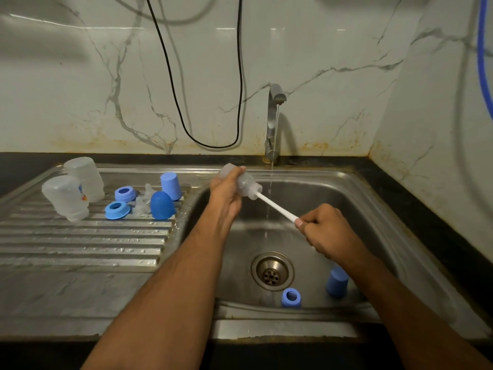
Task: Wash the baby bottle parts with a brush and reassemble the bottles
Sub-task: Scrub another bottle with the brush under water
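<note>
Here the clear baby bottle (pixel 241 180) is held over the sink (pixel 373 209), tilted, with its long axis from ten o'clock to four o'clock and its mouth toward four o'clock. The left hand (pixel 226 193) grips its body. The white brush (pixel 274 206) goes into the mouth; the right hand (pixel 324 228) grips its handle end with curled fingers.
</note>
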Demonstrator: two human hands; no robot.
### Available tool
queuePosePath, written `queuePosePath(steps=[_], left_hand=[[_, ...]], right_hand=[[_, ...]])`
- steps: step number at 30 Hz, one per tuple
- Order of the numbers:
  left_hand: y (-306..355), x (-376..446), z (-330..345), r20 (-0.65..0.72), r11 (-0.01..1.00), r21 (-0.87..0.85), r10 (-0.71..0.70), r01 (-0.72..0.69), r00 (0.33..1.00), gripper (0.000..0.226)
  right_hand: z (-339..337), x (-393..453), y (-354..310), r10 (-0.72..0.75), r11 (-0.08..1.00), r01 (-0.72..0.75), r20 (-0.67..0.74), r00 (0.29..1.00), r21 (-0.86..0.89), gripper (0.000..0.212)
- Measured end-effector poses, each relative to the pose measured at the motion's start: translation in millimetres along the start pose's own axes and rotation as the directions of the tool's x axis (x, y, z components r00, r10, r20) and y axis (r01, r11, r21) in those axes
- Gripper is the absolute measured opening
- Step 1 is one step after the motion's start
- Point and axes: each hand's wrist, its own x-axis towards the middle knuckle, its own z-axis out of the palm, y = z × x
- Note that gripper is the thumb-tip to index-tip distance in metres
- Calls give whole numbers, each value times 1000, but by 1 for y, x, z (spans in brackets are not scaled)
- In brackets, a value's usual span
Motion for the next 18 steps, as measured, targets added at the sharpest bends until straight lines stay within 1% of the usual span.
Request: queuePosePath(steps=[2, 3, 5, 7, 8, 9, 10, 12, 13, 14, 16, 18], left_hand=[[3, 6, -6, -4, 1000, -24, -9, 9, 1000, 24], [4, 9, -8, 19, 998, -58, -25, 26, 1000, 21], [5, 9, -6, 67, 994, -99, -40, 47, 997, 20], [3, 6, -2, 61, 997, -74, -26, 30, 998, 27], [1, 5, 0, 47, 998, -61, -17, 20, 999, 32], [0, 5, -1, 35, 999, -53, -12, 14, 999, 35], [0, 6, -2, 26, 999, -47, -10, 11, 1000, 34], [2, 9, -7, 29, 998, -59, -9, 11, 1000, 23], [4, 11, -9, 26, 997, -77, -15, 17, 1000, 19], [5, 13, -11, 17, 995, -97, -26, 28, 1000, 18], [7, 15, -11, 14, 993, -115, -38, 39, 999, 22], [8, 13, -8, 28, 992, -117, -44, 47, 999, 26]], right_hand=[[-4, -1, -2, -8, 996, 1, 77, 997, 87, 24], [-6, 0, -2, -43, 994, 35, 73, 996, 103, 23], [-6, 1, -2, -84, 991, 85, -8, 996, 102, 21], [-4, 2, -1, -60, 998, 63, -85, 995, 30, 22], [-3, 1, 0, -41, 999, 40, -89, 995, -11, 23], [-1, 1, 0, -19, 1000, 18, -72, 997, -25, 24], [0, 1, 0, 10, 1000, -10, -35, 999, 0, 25], [-2, -1, -3, 60, 992, -68, 77, 995, 103, 26], [-5, -3, -5, 50, 987, -68, 122, 991, 143, 27], [-8, -3, -4, 12, 989, -32, 134, 991, 147, 27], [-14, -1, -3, -73, 994, 67, 64, 995, 88, 26], [-18, 0, 2, -97, 995, 97, -18, 995, 26, 25]])
